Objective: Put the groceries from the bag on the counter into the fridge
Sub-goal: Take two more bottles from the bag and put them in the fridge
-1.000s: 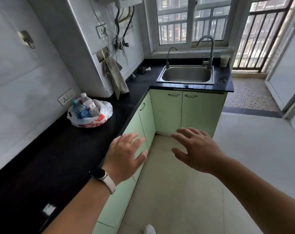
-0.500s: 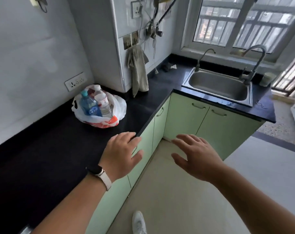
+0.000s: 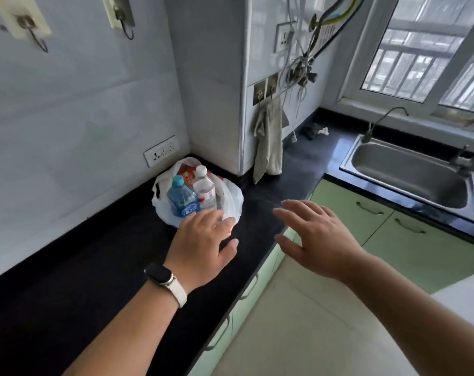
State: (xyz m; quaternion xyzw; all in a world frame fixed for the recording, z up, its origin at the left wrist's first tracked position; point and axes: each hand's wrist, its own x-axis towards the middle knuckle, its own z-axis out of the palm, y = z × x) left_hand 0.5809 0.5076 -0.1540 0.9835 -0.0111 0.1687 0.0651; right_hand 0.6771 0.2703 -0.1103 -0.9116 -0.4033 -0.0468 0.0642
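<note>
A white plastic bag (image 3: pixel 231 200) stands on the black counter (image 3: pixel 100 267) in the corner by the wall. Inside it I see a blue water bottle (image 3: pixel 182 198), a clear bottle with a red and white label (image 3: pixel 204 191) and a red packet (image 3: pixel 188 173) behind them. My left hand (image 3: pixel 203 246), with a watch on the wrist, hovers just in front of the bag, fingers relaxed, its fingertips overlapping the bag's near edge. My right hand (image 3: pixel 316 236) is spread open over the counter edge, right of the bag. The fridge is not in view.
A grey cloth (image 3: pixel 268 142) hangs from a wall hook beside a white pillar. A steel sink (image 3: pixel 409 175) with taps sits at the right under the window. Green cabinet doors (image 3: pixel 366 221) run below the counter. A wall socket (image 3: pixel 161 151) is behind the bag.
Both hands and the view have moved closer to the bag. My left hand now reaches its near edge; earlier it was over the counter edge, well short of it.
</note>
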